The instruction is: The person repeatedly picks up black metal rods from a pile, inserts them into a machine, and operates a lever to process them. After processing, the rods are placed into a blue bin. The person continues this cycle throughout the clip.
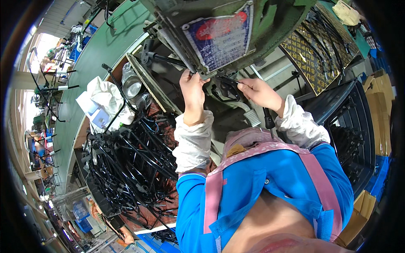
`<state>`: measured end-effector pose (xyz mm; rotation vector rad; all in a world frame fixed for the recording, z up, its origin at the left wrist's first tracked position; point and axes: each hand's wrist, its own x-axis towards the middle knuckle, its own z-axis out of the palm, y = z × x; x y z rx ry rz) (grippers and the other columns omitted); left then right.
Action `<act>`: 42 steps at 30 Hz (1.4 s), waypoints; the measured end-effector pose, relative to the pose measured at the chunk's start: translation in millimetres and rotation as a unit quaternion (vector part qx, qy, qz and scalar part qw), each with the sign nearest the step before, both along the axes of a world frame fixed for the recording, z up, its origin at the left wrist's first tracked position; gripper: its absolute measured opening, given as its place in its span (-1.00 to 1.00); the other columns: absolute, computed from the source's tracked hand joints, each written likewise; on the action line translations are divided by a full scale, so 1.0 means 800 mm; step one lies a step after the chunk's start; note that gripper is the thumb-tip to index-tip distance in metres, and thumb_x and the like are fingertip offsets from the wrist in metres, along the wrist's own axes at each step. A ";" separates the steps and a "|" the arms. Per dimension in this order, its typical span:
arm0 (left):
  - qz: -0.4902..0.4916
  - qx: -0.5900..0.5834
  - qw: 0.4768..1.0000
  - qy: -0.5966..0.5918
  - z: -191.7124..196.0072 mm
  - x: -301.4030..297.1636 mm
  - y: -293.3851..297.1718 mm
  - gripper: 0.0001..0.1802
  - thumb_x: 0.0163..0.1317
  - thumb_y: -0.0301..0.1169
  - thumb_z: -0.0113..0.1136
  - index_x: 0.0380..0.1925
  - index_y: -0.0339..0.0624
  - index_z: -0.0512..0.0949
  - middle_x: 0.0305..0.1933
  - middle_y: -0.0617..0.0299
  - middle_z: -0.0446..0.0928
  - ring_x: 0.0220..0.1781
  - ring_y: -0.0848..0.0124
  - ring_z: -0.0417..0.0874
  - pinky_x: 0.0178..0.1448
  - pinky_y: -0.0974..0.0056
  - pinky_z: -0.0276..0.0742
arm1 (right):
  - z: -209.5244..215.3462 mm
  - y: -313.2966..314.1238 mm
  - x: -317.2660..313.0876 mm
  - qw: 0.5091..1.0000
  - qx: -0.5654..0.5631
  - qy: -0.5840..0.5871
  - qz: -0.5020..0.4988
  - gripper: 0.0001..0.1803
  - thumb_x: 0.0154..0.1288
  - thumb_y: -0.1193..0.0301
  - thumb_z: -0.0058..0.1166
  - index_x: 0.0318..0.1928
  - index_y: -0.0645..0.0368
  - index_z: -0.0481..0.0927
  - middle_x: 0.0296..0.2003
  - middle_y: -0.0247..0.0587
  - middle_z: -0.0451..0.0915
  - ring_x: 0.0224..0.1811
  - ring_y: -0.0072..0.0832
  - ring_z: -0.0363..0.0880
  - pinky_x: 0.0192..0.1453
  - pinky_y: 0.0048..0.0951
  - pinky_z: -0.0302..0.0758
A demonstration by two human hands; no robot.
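Observation:
Under the head of a green machine (270, 38), both my hands are closed. My left hand (193, 93) pinches a black rod (171, 60), which runs off to the left toward a black fitting (146, 52). Thumb and fingers of my right hand (260, 93) grip a black rod section (228, 80) right of the machine's middle. The two sections lie roughly in line; whether they are one piece is hidden between my hands. A blue and red plate (219, 36) on the machine hangs just above my fingers.
A heap of black bent rods (130, 164) lies at my left, beside a white cloth bag (110, 101) and a metal bowl (132, 86). More black rods rest on a patterned board (312, 55) at right. Nearby stand a black crate (350, 126) and cardboard boxes (379, 114).

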<state>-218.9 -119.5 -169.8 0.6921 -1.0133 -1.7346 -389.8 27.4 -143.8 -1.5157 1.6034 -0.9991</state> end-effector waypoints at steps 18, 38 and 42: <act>-0.014 0.059 0.998 0.010 -0.029 -0.002 -0.010 -0.85 0.22 -0.45 0.19 -0.40 -0.27 0.44 -0.49 0.26 0.47 -0.52 0.48 0.56 -0.40 0.38 0.58 | -0.012 -0.009 0.011 0.975 -0.013 0.220 -0.028 -0.67 0.15 0.23 0.14 -0.41 0.30 0.47 -0.56 0.13 0.47 -0.41 0.09 0.47 -0.33 -0.06 0.38; -0.031 0.037 0.998 0.042 -0.025 -0.004 -0.014 -0.75 0.23 -0.35 0.22 -0.40 -0.26 0.38 -0.53 0.29 0.41 -0.54 0.53 0.50 -0.47 0.41 0.56 | 0.027 -0.014 0.026 0.985 0.075 0.151 -0.034 -0.65 0.18 0.30 0.13 -0.48 0.37 0.41 -0.69 0.11 0.36 -0.60 0.02 0.34 -0.45 -0.19 0.31; -0.059 -0.031 0.997 0.042 0.013 0.005 -0.005 -0.79 0.24 -0.41 0.18 -0.23 -0.27 0.39 -0.48 0.28 0.43 -0.49 0.51 0.54 -0.40 0.40 0.56 | 0.047 -0.007 0.023 0.984 0.010 0.175 -0.013 -0.66 0.19 0.32 0.15 -0.47 0.38 0.38 -0.60 0.15 0.36 -0.55 0.04 0.32 -0.43 -0.20 0.30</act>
